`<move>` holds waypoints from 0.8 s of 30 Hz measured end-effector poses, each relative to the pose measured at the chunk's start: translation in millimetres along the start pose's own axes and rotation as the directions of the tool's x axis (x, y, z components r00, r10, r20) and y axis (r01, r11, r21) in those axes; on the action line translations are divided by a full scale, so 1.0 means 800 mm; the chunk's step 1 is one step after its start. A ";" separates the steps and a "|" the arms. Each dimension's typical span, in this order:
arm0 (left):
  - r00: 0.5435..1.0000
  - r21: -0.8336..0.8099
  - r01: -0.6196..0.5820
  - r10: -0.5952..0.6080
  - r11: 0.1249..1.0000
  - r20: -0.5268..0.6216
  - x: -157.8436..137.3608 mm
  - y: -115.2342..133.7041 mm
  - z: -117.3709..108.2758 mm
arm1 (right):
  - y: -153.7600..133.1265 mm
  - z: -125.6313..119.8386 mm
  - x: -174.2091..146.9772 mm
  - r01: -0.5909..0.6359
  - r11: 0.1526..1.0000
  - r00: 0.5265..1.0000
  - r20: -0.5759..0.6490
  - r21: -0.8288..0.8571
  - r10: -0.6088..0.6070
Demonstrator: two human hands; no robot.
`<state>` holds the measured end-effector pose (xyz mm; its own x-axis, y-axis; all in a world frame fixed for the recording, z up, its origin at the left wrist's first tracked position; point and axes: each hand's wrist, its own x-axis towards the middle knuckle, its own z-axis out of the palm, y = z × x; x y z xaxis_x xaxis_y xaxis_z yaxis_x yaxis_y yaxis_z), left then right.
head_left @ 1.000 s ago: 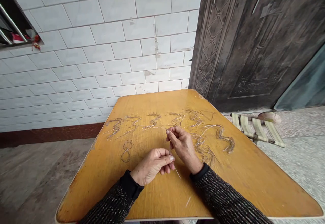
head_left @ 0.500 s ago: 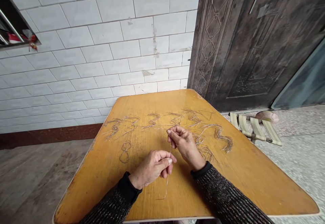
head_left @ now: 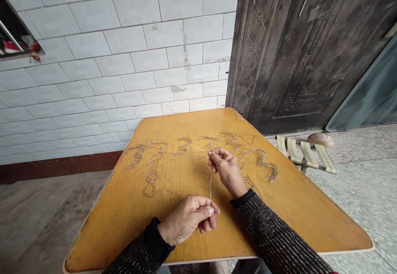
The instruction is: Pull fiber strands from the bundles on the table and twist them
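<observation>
At far left, a barred window with a red ornament at its corner is set in a white tiled wall. Below and rightward stands a yellow-brown table. On its left side lies a wire figure eight; beyond it, a row of wavy wire bundles spreads across the table.

Near the front centre, the left hand pinches a thin wire between thumb and forefinger, above the table. The wire rises, slightly bent, toward the right hand, which is higher up and a little to the right. The right hand's thumb and forefinger are pressed together; whether they grip the wire, I cannot tell. Both sleeves are dark and flecked.

Right of that hand lies another wavy bundle. Farther right are a dark carved door, a strapped stool on the floor and a bluish panel.
</observation>
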<state>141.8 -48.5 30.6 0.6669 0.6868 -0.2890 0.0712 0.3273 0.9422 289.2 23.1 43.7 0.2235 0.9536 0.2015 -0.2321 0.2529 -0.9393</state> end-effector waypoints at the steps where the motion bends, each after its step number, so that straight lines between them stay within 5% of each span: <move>1: 1.000 0.005 0.000 0.000 1.000 -0.009 -0.003 0.001 0.001 | 0.000 -0.001 0.001 0.000 1.000 1.000 -0.007 0.004 0.000; 7: 1.000 0.112 -0.011 0.014 0.994 -0.025 -0.021 0.008 0.007 | 0.003 0.000 0.000 0.001 1.000 1.000 0.004 -0.020 -0.001; 11: 0.982 0.336 -0.035 0.095 0.941 -0.163 -0.024 0.000 0.012 | 0.007 0.004 -0.004 0.004 0.999 1.000 0.025 -0.036 -0.003; 16: 0.920 0.729 0.059 0.247 0.682 -0.305 -0.033 -0.020 0.016 | 0.008 0.009 -0.008 0.010 0.999 0.999 0.037 -0.054 -0.008; 24: 0.860 0.956 0.091 0.462 0.278 -0.217 -0.058 -0.033 0.025 | 0.009 0.010 -0.011 0.023 0.999 0.999 0.040 -0.029 -0.022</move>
<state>123.6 -102.0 22.9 0.4458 0.8824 0.1505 0.7898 -0.4669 0.3977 278.0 17.8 37.8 0.1909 0.9536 0.2330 -0.1997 0.2701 -0.9419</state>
